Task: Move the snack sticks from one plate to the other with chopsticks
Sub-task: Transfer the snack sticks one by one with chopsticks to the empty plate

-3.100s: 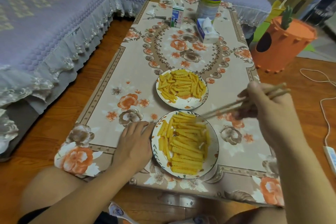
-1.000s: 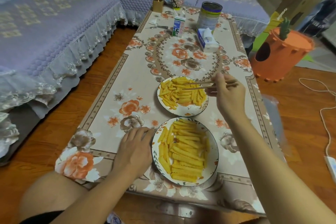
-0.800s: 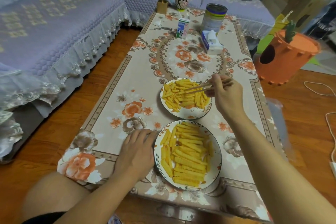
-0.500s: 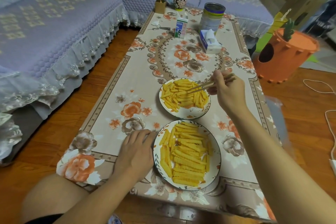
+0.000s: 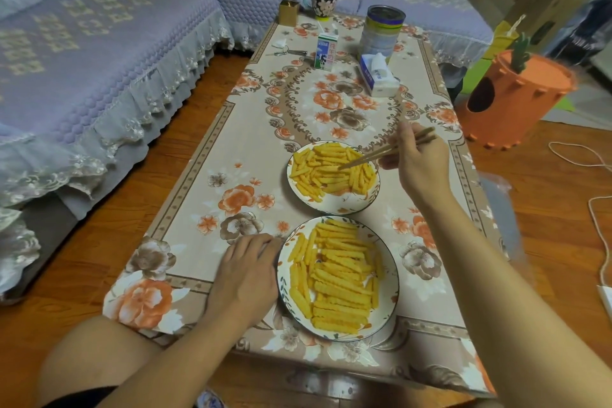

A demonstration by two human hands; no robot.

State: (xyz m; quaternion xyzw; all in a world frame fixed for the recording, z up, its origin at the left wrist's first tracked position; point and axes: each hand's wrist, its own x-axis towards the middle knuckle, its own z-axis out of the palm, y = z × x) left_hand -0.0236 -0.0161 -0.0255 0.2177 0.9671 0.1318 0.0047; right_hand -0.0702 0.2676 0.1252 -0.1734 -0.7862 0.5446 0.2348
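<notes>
A: Where are your hands?

B: My right hand grips the chopsticks, fingers curled round their upper ends. The tips reach down and left onto the sticks piled on the far plate. I cannot tell whether the tips pinch a stick or only touch the pile.

A: And the left?

B: My left hand lies flat on the counter, fingers relaxed and holding nothing, their tips against the left rim of the near plate.

A: What is on that plate?

B: More yellow sticks, lying mostly crosswise in a loose heap, with a few upright along the left side. Both plates are white with a patterned rim, and they stand close together, the far one just beyond the near one.

A: What else is on the counter?

B: A flowered cloth covers it. At the far end stand a milk carton, a tin and a tissue box, the box just in front of the tin. Beyond them are a mug and a small brown box. Some keys lie left of the carton.

A: Around it?

B: A purple-covered sofa runs along the left and the far side. An orange carrot-shaped bin stands on the wood floor to the right.
</notes>
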